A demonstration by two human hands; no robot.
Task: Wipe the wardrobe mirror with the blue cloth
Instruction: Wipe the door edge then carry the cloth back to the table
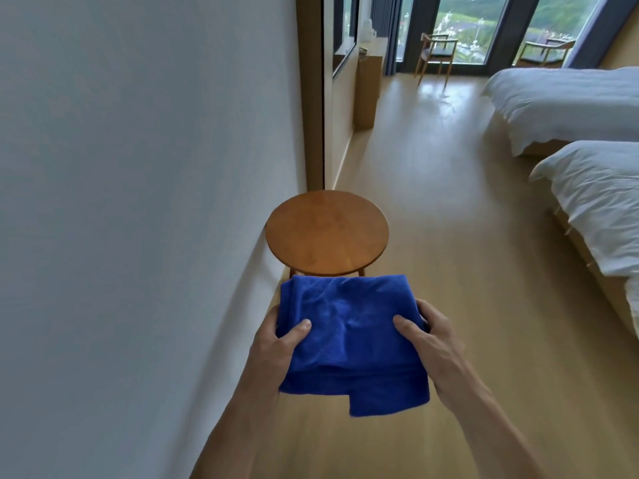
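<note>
Left hand (276, 344) and right hand (432, 340) each pinch a side of the folded blue cloth (349, 333) at six o'clock, thumbs on top. Past the round table (326, 233), the wardrobe mirror (342, 108) stands at twelve, seen edge-on. A flat, firm pad should wipe best. I can read no writing.

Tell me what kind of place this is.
Probably a hotel twin room: two low beds with white duvets, wooden armchairs by tall glass windows, and a round wooden side table by the wall.
</note>
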